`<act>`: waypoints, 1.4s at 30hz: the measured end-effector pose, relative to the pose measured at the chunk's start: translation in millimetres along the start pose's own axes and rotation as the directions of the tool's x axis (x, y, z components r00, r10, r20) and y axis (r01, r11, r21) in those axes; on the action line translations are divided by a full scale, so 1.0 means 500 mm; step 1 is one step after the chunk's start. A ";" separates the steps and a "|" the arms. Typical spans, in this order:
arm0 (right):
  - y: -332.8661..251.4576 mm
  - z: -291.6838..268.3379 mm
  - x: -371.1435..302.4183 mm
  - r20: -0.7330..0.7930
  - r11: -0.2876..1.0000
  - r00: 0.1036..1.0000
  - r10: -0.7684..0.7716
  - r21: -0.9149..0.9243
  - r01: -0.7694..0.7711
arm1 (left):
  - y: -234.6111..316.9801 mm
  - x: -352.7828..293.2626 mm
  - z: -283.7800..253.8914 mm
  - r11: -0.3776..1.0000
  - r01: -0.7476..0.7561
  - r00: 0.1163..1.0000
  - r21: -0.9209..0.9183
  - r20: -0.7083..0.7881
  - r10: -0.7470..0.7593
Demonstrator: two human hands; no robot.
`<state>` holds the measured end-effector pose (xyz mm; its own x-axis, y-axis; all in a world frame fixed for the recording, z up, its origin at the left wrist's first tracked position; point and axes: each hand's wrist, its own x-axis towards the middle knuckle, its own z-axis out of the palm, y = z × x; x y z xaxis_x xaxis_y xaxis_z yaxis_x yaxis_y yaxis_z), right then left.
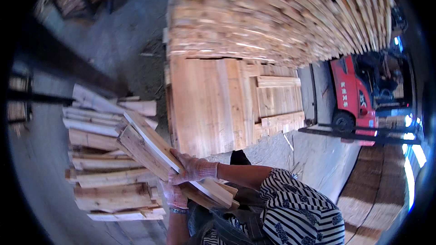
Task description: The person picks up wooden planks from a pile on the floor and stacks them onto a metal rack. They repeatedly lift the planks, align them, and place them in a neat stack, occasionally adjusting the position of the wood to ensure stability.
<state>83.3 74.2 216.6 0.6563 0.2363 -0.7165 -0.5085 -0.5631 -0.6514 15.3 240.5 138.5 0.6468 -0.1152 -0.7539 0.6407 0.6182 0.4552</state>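
Observation:
Both my hands wear pale pinkish knit work gloves and are closed around a small bundle of wooden boards [144,150], held at a slant in front of my body. My right hand [196,168] wraps over the upper side of the bundle near its middle. Lower down, my left hand [174,195] grips the same boards from beneath, its fingers partly hidden. The bundle's far ends reach over a loose pile of similar boards [111,197] on the left. Its near ends lie close to my torso.
Ahead is a low platform of flat boards [204,104], with a tall stack of lumber [272,13] behind it. A red forklift [347,95] with a person aboard stands at right, its forks [336,131] pointing toward the platform. Brown stacked material [377,190] lies at lower right.

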 end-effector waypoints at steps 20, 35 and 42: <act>1.079 -0.644 -0.529 -0.776 0.975 0.595 0.212 0.127 -0.181 | -0.838 0.114 0.879 0.637 0.114 0.894 0.762 0.202 -0.401; 1.179 -0.670 -0.465 -0.842 0.904 0.459 0.285 0.077 -0.420 | -1.091 0.194 0.986 -0.377 -0.277 0.944 0.884 0.324 0.068; 1.109 -0.644 -0.407 -0.766 0.956 0.573 0.292 0.220 -0.194 | -0.906 0.192 0.961 -0.102 -0.180 0.979 0.978 0.188 0.075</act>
<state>-152.8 -541.0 81.5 0.6542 -0.6357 -0.4098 -0.7360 -0.4101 -0.5386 -13.9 -424.3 87.8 0.7595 -0.2124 -0.6149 0.2230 -0.8030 0.5528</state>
